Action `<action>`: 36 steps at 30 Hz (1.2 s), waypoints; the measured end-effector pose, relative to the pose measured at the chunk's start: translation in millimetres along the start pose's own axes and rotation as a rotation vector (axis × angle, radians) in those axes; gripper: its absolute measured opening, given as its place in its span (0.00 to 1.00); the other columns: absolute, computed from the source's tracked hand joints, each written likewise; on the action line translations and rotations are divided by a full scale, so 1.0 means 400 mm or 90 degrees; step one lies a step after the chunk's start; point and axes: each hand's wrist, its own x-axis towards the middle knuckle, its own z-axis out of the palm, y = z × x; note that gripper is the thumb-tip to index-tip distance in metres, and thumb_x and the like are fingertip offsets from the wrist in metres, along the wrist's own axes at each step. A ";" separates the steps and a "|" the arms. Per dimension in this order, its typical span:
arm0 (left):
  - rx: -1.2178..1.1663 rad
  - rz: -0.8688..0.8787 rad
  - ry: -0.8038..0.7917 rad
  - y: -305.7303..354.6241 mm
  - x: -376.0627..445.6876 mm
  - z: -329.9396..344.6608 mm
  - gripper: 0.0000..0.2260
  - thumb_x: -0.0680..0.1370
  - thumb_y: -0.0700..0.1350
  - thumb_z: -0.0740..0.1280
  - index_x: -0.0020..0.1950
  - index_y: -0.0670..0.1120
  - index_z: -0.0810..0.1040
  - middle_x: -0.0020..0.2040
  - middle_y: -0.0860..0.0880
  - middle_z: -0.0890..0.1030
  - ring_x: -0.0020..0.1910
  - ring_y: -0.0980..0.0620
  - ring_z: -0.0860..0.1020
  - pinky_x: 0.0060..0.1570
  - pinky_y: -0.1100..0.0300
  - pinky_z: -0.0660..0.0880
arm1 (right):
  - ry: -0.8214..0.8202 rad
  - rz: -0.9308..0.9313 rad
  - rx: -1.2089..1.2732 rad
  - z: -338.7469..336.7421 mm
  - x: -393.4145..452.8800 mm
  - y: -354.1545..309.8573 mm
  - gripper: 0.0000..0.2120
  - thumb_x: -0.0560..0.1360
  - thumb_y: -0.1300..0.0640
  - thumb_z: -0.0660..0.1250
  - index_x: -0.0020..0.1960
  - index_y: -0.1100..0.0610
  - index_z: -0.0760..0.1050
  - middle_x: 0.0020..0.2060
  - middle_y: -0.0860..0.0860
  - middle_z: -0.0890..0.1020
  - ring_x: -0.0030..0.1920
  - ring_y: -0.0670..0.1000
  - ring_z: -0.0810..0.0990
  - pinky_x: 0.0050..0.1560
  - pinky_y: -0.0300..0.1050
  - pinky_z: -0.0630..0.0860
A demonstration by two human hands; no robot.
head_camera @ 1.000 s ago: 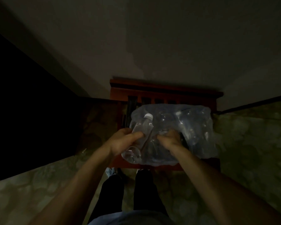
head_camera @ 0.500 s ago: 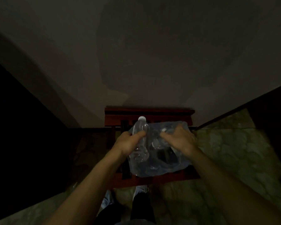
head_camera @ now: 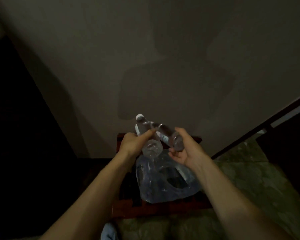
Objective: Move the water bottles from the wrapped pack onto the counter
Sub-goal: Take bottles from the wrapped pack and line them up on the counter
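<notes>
Each hand — left hand (head_camera: 132, 144), right hand (head_camera: 187, 149) — grips a bottle above the wrapped pack (head_camera: 164, 181).

Left hand (head_camera: 132, 144) raised, bottle (head_camera: 146, 135) now lifted clear above wrapped pack (head_camera: 163, 181). Right hand (head_camera: 185, 149), half second ago resting on pack, now up holding second bottle (head_camera: 170, 135) pulled out of wrap. Two bottles cross near their necks. Pack looks slacker. View tilted up, more wall showing.
</notes>
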 end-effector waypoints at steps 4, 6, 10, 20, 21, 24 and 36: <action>-0.038 0.055 0.019 0.019 -0.094 0.010 0.17 0.68 0.55 0.75 0.45 0.42 0.83 0.36 0.46 0.87 0.33 0.50 0.86 0.34 0.60 0.79 | -0.108 -0.042 0.045 0.006 -0.078 0.023 0.20 0.67 0.42 0.74 0.51 0.55 0.81 0.35 0.52 0.87 0.33 0.50 0.82 0.37 0.44 0.81; -0.065 0.092 0.034 0.026 -0.150 0.011 0.10 0.70 0.49 0.74 0.45 0.44 0.81 0.35 0.47 0.86 0.32 0.51 0.84 0.32 0.60 0.79 | -0.160 -0.070 0.082 0.001 -0.117 0.042 0.22 0.67 0.42 0.75 0.53 0.57 0.81 0.38 0.53 0.86 0.35 0.51 0.82 0.42 0.47 0.82; -0.107 0.136 0.020 0.050 -0.256 -0.010 0.08 0.75 0.45 0.69 0.52 0.43 0.78 0.44 0.42 0.85 0.35 0.49 0.84 0.35 0.58 0.81 | -0.273 -0.153 0.142 0.006 -0.206 0.073 0.14 0.69 0.42 0.71 0.39 0.52 0.84 0.39 0.52 0.85 0.37 0.50 0.81 0.42 0.46 0.78; -0.125 0.304 -0.068 0.159 -0.462 -0.084 0.15 0.73 0.49 0.74 0.58 0.47 0.79 0.45 0.46 0.87 0.39 0.50 0.87 0.31 0.60 0.80 | -0.457 -0.356 0.082 0.027 -0.403 0.070 0.25 0.73 0.54 0.68 0.69 0.56 0.71 0.57 0.60 0.82 0.53 0.56 0.82 0.53 0.54 0.78; -0.116 0.321 -0.068 0.165 -0.477 -0.102 0.14 0.72 0.50 0.74 0.56 0.49 0.80 0.45 0.48 0.87 0.41 0.50 0.87 0.33 0.59 0.81 | -0.470 -0.371 0.072 0.040 -0.423 0.067 0.25 0.72 0.55 0.69 0.68 0.56 0.72 0.57 0.60 0.83 0.53 0.57 0.83 0.53 0.55 0.79; -0.081 0.380 -0.064 0.183 -0.517 -0.181 0.14 0.72 0.52 0.74 0.55 0.49 0.82 0.46 0.48 0.87 0.43 0.51 0.87 0.34 0.62 0.80 | -0.428 -0.410 0.061 0.126 -0.493 0.067 0.30 0.66 0.53 0.75 0.66 0.56 0.74 0.54 0.57 0.84 0.52 0.55 0.85 0.46 0.52 0.81; -0.021 0.507 0.118 0.200 -0.697 -0.704 0.13 0.70 0.42 0.76 0.53 0.44 0.82 0.42 0.47 0.87 0.39 0.52 0.86 0.36 0.63 0.80 | -0.387 -0.533 0.072 0.649 -0.719 0.209 0.33 0.62 0.46 0.78 0.63 0.51 0.70 0.55 0.53 0.84 0.51 0.54 0.86 0.45 0.54 0.82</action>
